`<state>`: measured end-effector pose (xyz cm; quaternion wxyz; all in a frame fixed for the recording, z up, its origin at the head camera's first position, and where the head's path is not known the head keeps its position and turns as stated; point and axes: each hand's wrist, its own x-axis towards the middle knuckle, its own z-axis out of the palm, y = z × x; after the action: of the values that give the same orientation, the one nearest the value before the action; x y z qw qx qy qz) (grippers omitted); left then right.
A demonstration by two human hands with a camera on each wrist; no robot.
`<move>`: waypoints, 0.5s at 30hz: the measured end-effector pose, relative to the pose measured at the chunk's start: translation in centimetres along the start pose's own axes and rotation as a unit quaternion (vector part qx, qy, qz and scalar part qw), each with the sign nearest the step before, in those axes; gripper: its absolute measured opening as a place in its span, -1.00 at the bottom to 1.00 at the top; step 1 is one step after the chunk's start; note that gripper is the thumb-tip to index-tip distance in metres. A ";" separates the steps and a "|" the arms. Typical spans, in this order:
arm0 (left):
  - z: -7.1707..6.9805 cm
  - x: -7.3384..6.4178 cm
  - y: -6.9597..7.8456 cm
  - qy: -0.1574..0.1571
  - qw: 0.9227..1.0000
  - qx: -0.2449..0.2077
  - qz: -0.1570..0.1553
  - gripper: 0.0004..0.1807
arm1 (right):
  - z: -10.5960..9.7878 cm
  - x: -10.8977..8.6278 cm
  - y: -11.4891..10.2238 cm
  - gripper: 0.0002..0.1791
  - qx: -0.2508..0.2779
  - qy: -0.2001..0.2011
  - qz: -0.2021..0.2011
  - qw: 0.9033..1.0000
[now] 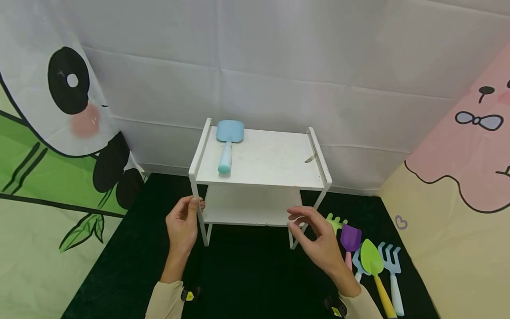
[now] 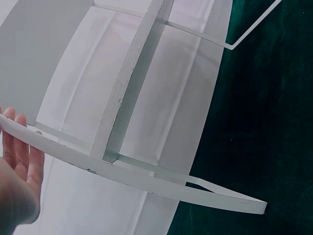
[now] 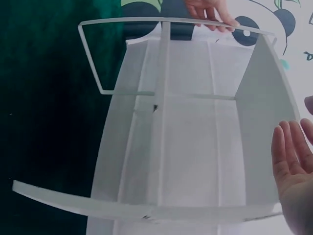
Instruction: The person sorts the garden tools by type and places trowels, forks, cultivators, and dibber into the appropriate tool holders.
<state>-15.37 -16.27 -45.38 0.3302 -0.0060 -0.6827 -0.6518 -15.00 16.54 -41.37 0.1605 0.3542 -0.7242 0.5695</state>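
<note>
A small white two-tier shelf (image 1: 275,155) stands upright in the middle of the head view. My left hand (image 1: 183,223) holds its left front leg, with fingers reaching behind the leg; the left wrist view shows these fingers (image 2: 22,147) past the white bar. Near the right front leg is my right hand (image 1: 316,237), its fingers loosely bent and nothing held between them. The right wrist view has that hand (image 3: 298,176) beside the shelf's panel, with no clear contact. On the top board lies a light blue toy spade (image 1: 230,133), its handle toward me.
On the dark green floor (image 1: 247,274) to the right lie a yellow-handled green trowel (image 1: 371,257), a purple shovel (image 1: 351,238), a light blue fork (image 1: 392,263), another blue tool (image 1: 358,265) and a green rake (image 1: 336,222). A white cloth wall (image 1: 275,79) rises behind the shelf.
</note>
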 end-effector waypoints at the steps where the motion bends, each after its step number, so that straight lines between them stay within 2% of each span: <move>1: 0.0 0.0 0.0 0.000 1.000 0.000 0.001 -0.80 | -0.1 -0.2 0.1 -0.53 -0.001 0.002 0.002 1.000; 10: 0.1 0.0 0.1 0.005 1.000 0.001 0.000 -0.81 | -0.9 -2.8 1.1 -0.53 -0.023 0.011 0.040 0.999; 15: 0.1 0.0 0.2 0.005 1.000 0.001 -0.007 -0.80 | -1.3 -4.4 1.6 -0.54 -0.032 0.013 0.076 0.996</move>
<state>-15.27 -16.14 -45.18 0.3290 0.0022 -0.6822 -0.6530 -13.32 19.39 -44.90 0.1375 0.2851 -0.7646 0.5615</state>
